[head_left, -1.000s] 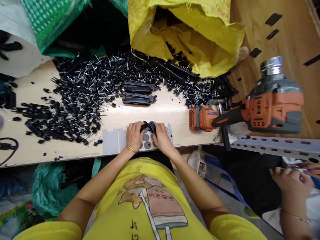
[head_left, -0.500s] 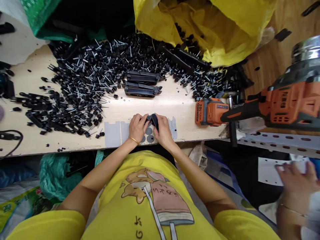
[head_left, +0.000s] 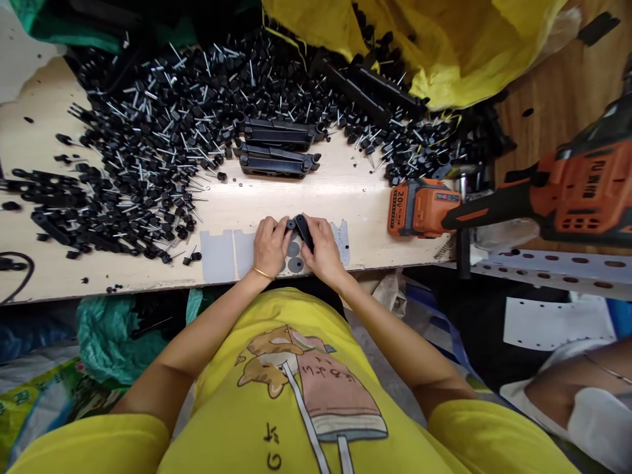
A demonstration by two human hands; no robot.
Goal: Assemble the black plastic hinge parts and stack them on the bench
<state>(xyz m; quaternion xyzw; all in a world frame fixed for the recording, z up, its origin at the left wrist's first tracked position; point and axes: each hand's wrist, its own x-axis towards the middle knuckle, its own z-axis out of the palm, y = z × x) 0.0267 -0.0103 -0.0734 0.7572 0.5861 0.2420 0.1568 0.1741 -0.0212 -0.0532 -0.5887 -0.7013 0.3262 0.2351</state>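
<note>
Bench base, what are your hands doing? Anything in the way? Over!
Right hand: gripping black part. Left hand: pinching dark piece beside it. Gray discs beneath. Orange tool apart, right.

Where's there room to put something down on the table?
The table is mostly bare between the rightmost grey sheet and the orange battery, and between the folded black parts and the left hand. The back and left are crowded with metal-pinned black pieces.

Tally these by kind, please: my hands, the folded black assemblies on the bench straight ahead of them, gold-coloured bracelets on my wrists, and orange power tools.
Hands: 2 (left hand, right hand)
Folded black assemblies: 2 (nearer one, farther one)
Gold-coloured bracelet: 1
Orange power tool: 1
Total: 6
</note>
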